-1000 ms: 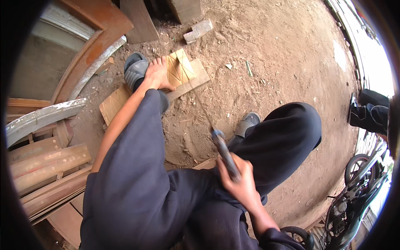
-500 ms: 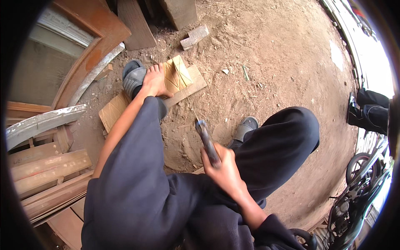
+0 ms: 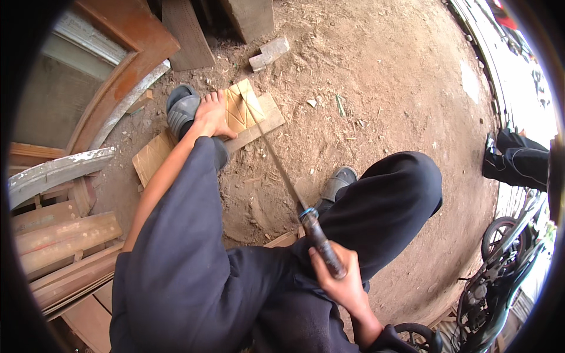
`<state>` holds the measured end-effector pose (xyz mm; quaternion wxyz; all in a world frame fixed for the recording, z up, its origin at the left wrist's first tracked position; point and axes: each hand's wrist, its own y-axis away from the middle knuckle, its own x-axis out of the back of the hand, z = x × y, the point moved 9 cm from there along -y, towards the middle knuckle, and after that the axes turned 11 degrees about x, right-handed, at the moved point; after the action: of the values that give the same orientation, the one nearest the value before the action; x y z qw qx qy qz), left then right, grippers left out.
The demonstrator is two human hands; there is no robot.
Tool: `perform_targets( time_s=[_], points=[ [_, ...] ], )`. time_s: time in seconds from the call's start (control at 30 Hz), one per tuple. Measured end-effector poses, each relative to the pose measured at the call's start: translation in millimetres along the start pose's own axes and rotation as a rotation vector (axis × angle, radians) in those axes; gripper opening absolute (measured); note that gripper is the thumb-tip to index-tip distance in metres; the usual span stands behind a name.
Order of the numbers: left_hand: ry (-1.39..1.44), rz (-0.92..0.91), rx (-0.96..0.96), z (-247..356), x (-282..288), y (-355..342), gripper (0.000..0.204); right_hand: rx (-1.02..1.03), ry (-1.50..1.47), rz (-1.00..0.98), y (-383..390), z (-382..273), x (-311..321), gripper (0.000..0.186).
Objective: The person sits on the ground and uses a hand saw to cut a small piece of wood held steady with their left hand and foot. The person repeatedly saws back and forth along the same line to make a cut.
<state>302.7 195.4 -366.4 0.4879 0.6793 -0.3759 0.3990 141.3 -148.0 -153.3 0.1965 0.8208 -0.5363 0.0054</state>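
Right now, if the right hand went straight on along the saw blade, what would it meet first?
The right hand would likely meet the plain plank first, then the patterned board, though depth along the saw is unclear.

The saw (image 3: 287, 176) has a long, narrow blade, a dark, mottled handle and a blue collar; it slants up and left, its far end over the board (image 3: 234, 115). That board is yellowish wood marked with crossing dark lines, lying partly over a greyish-brown plank (image 3: 272, 115) on the dirt ground (image 3: 382, 106).
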Motion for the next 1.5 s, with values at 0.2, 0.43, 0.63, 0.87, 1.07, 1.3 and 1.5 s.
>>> perform_targets(
  time_s=[0.2, 0.43, 0.63, 0.87, 1.07, 1.3, 1.5],
  points=[
    [-0.003, -0.009, 0.008, -3, -6, 0, 0.143, -0.183, -0.113, -0.009, -30, -4, 29, 0.024],
    [-0.03, 0.005, 0.019, -3, -4, 5, 0.143, -0.037, 0.025, -0.088, 8, -4, 0, 0.021],
    [0.033, -0.044, -0.002, 3, 1, -5, 0.141, 0.045, 0.036, -0.058, -61, 33, -39, 0.02],
    [0.017, -0.102, 0.033, -7, 2, 8, 0.141, 0.029, 0.083, -0.121, -42, -6, -23, 0.012],
    [-0.003, -0.139, 0.058, -4, -2, 8, 0.143, 0.051, 0.032, -0.057, -51, -2, -31, 0.022],
    [0.001, -0.053, 0.023, 4, 3, 1, 0.142, -0.065, 0.146, -0.117, -83, 7, -50, 0.026],
    [-0.048, 0.009, 0.032, -8, -1, 6, 0.147, -0.104, 0.022, -0.085, -18, -18, -9, 0.02]
  ],
)
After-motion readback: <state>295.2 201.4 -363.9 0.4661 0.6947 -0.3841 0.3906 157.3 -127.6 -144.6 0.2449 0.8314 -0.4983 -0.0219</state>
